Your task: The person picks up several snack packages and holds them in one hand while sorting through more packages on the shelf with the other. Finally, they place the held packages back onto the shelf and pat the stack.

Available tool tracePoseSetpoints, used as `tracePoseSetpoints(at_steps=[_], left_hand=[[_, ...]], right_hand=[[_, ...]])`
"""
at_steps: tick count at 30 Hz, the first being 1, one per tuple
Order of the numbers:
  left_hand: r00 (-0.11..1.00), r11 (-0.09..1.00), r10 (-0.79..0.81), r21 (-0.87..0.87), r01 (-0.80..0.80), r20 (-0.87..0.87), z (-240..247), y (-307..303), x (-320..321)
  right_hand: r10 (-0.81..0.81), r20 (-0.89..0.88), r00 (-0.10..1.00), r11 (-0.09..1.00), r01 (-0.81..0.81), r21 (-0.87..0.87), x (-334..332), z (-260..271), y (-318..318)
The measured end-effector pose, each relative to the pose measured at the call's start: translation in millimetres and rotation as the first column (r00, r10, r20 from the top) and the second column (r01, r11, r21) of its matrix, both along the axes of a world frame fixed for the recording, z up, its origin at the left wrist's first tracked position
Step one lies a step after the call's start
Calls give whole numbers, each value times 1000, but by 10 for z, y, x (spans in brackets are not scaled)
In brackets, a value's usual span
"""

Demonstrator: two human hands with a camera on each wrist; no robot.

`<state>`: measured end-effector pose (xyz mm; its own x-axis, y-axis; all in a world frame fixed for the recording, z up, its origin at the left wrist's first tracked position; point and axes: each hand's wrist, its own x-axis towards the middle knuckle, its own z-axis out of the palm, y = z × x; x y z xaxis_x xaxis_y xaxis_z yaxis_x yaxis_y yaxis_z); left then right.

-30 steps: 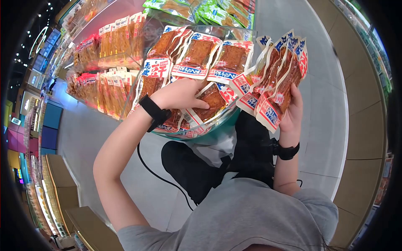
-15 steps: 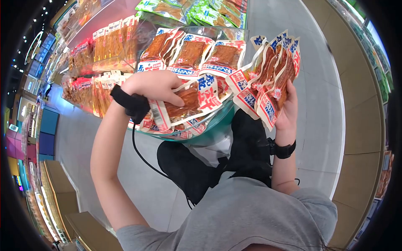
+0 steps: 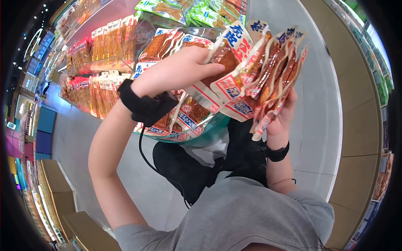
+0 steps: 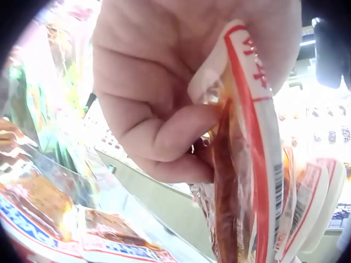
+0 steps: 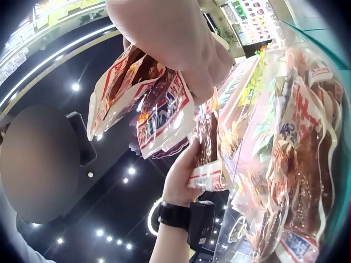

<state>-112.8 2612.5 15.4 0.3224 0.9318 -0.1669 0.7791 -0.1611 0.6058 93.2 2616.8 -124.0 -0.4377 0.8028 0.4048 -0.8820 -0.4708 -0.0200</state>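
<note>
My left hand [image 3: 178, 71] pinches a vacuum-sealed snack packet [image 3: 229, 58], brown inside with a white border and red and blue print. The left wrist view shows its thumb and curled fingers at one side of that packet [image 4: 226, 181]. Further right, my right hand [image 3: 281, 119] grips a fanned bunch of similar packets [image 3: 274, 69], held upright beside the bin. The packet from the left hand overlaps the near side of this bunch in the head view. Under the left forearm, more such packets [image 3: 192, 113] lie in a clear-walled bin [image 3: 201, 134] with a green base.
Behind the bin are green snack packets [image 3: 209, 12]. Compartments to the left hold rows of upright brown packets [image 3: 111, 44]. My bent legs [image 3: 184, 171] are below the bin, and a black cable [image 3: 146, 157] hangs from the left wrist. Brown cabinets [image 3: 360, 125] line the right side.
My left hand has lifted a packet out of the bin and carried it right, up to the bunch. The right hand stays at the bin's right, its bunch now turned more edge-on.
</note>
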Motion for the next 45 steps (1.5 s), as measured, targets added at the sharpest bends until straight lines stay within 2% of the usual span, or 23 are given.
tracePoseSetpoints(at_steps=[1,3,5,7,9,11,13,14,15,17,19,21,23,25,27,29,30,35,37,38,41,43,45], left_hand=[[1000,999,-9,38,9,-12,-66,14,55],[1000,991,0,131,4,-27,-87,4,146],[995,994,103,-37,-102,3,-31,-29,213],[991,993,116,-3,-116,71,-78,-61,233],[942,970,173,-213,-114,286,-70,-99,245],[933,986,111,-158,-59,342,-113,-78,199],[830,949,212,-313,-48,516,-54,-66,95],[850,948,173,-318,-6,498,13,-36,-28],[899,951,204,-297,-87,389,-2,14,-131],[999,998,-28,-60,25,-42,-105,43,-290],[920,939,-339,-18,342,-197,-327,20,-370],[831,874,-484,-208,440,-275,-459,-42,-297],[729,848,-530,-294,441,-433,-568,-94,-164],[691,835,-547,-254,487,-472,-716,-142,-104],[653,819,-558,-214,532,-512,-821,-133,-55],[575,795,-560,-191,576,-597,-896,-106,-25],[601,805,-521,-113,583,-607,-927,-105,-23],[558,780,-551,-145,608,-621,-910,-67,-14],[623,801,-521,-82,593,-583,-913,-88,-48],[618,805,-520,-96,586,-589,-915,-91,-48],[651,813,-532,-111,572,-542,-859,-95,-49],[632,803,-547,-130,582,-549,-852,-89,-72],[640,795,-559,-121,594,-528,-837,-82,-65]], right_hand=[[59,-42,997,998,-59,3,-28,-24,11],[-13,37,999,999,14,-32,-74,-49,10],[-24,41,999,999,25,-37,-98,-14,16],[-35,45,998,999,35,-17,-104,-18,26],[-46,46,998,999,46,9,-113,-14,40],[-81,67,994,996,84,-43,-90,-18,25],[-53,55,997,994,58,-91,-24,-70,66],[-69,57,996,994,74,-85,12,-93,83],[-87,57,995,993,92,-79,42,-112,98],[-136,100,986,987,143,-69,103,-105,115],[-261,98,960,957,271,-103,167,-87,144],[-225,75,972,968,231,-98,272,-148,188],[-393,449,803,843,510,-174,345,-152,196],[-401,518,756,815,552,-175,366,-125,189],[-305,242,921,937,336,-97,427,-187,207],[-304,245,921,939,333,-87,439,-180,200],[-299,245,922,942,327,-80,432,-172,191],[-292,194,937,928,326,-181,419,-148,146],[-329,316,890,858,422,-294,421,-137,144],[-271,216,938,917,320,-241,450,-193,164],[-196,89,976,961,210,-179,469,-231,190],[-242,130,961,942,265,-205,424,-163,179],[-183,41,982,965,187,-186,426,-123,153]])
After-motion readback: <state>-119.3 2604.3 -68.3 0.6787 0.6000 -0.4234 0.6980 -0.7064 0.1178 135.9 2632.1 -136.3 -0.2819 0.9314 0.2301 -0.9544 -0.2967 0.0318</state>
